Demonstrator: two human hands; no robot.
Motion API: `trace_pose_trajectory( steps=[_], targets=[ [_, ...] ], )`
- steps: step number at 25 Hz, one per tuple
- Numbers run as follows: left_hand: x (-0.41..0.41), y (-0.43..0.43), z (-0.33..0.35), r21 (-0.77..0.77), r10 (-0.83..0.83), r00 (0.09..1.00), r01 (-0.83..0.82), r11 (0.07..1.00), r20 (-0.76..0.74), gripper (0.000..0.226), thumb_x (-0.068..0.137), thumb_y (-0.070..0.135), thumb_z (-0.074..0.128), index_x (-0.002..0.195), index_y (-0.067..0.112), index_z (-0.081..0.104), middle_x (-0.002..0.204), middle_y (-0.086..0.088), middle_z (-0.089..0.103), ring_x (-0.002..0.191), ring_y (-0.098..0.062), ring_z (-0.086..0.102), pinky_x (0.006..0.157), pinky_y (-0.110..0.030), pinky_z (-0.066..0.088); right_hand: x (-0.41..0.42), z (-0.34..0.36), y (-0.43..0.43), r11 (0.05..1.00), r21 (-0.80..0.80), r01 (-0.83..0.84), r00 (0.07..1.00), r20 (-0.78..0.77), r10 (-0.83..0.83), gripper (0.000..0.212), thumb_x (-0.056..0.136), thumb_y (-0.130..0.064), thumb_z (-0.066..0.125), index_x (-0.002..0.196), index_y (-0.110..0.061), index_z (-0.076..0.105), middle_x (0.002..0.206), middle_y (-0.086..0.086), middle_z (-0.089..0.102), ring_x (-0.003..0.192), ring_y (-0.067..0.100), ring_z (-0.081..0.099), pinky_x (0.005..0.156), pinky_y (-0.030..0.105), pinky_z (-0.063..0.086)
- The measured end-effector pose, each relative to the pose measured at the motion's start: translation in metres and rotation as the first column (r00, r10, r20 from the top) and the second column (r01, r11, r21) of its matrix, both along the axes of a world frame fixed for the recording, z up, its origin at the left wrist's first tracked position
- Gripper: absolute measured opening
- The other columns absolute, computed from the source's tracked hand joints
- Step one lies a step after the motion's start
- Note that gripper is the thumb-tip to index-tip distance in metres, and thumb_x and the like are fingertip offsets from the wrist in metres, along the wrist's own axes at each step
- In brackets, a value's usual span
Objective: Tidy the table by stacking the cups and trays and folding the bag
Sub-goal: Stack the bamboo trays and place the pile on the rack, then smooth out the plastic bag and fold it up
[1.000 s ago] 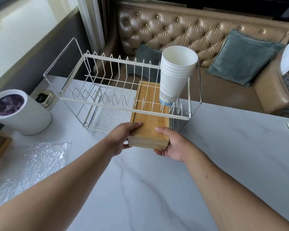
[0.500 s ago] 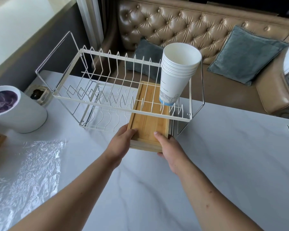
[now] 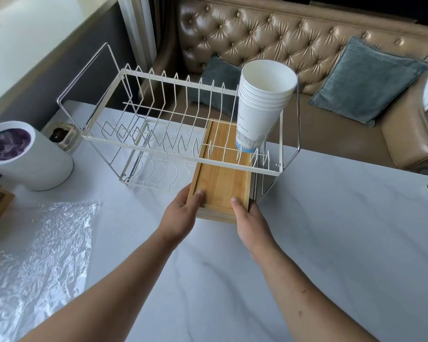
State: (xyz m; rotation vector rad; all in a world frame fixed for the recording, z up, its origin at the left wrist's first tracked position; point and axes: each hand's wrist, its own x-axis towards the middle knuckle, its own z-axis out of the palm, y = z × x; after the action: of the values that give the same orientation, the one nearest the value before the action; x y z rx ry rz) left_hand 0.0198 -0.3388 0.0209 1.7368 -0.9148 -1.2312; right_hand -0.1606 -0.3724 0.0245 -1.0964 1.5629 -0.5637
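The stacked bamboo trays (image 3: 223, 178) lie further under the white wire rack (image 3: 158, 154) than a second ago, flat on the marble surface (image 3: 331, 218). The left hand (image 3: 181, 213) and right hand (image 3: 251, 220) each have their grip closed on the near end, thumbs atop the smooth wood.

This is looking like a home, in a living or dining corner. A tufted brown leather sofa (image 3: 294, 38) is running along the far side of a white marble-patterned table (image 3: 331, 230), with grey-blue cushions (image 3: 366, 80) lying on its seat. A white wire dish rack (image 3: 158, 150) is standing on the table, carrying a stack of paper cups (image 3: 262, 104) on its upper tier, with wooden trays (image 3: 220, 174) lying partly under it. Daylight is coming in through a window (image 3: 22, 33) at the left, a pale curtain (image 3: 136, 28) hanging beside it.
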Motion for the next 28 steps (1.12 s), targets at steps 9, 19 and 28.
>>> trace_pose_trajectory(
  steps=[9, 19, 28],
  targets=[
    [-0.013, 0.042, 0.001, -0.021, -0.07, 0.909, 0.086, 0.996, 0.41, 0.06, 0.093, 0.07, 0.049, 0.148, 0.05, 0.036, 0.141, 0.022, 0.058, 0.121, 0.0, 0.052, 0.093, -0.032, 0.044, -0.04, 0.009, 0.035, 0.885, -0.207, -0.417, 0.85, -0.434, 0.298, 0.053, 0.1, -0.057, 0.041, 0.145, -0.03, 0.042, 0.146, -0.002, 0.055, 0.132, 0.023, 0.05, 0.102, 0.04, 0.048],
    [-0.049, 0.161, 0.003, 0.255, -0.215, 0.641, 0.031, 0.966, 0.737, 0.091, 0.088, 0.074, 0.047, 0.163, 0.031, 0.02, 0.171, 0.007, 0.025, 0.155, -0.02, 0.025, 0.125, -0.04, 0.026, -0.119, 0.001, 0.106, 0.664, -0.038, -0.747, 0.499, -0.693, 0.521, 0.08, 0.097, -0.064, 0.036, 0.163, -0.027, 0.01, 0.171, 0.002, 0.013, 0.157, 0.027, 0.005, 0.127, 0.045, 0.012],
    [-0.01, 0.237, -0.014, 0.268, -0.177, 0.581, -0.074, 0.961, 0.795, 0.083, 0.094, 0.067, 0.051, 0.163, 0.029, 0.026, 0.172, 0.003, 0.022, 0.156, -0.022, 0.024, 0.126, -0.04, 0.022, -0.103, -0.007, 0.149, 0.589, 0.016, -0.808, 0.381, -0.748, 0.543, 0.077, 0.099, -0.056, 0.038, 0.163, -0.026, 0.009, 0.172, 0.001, 0.009, 0.157, 0.027, 0.003, 0.127, 0.043, 0.01]
  ],
)
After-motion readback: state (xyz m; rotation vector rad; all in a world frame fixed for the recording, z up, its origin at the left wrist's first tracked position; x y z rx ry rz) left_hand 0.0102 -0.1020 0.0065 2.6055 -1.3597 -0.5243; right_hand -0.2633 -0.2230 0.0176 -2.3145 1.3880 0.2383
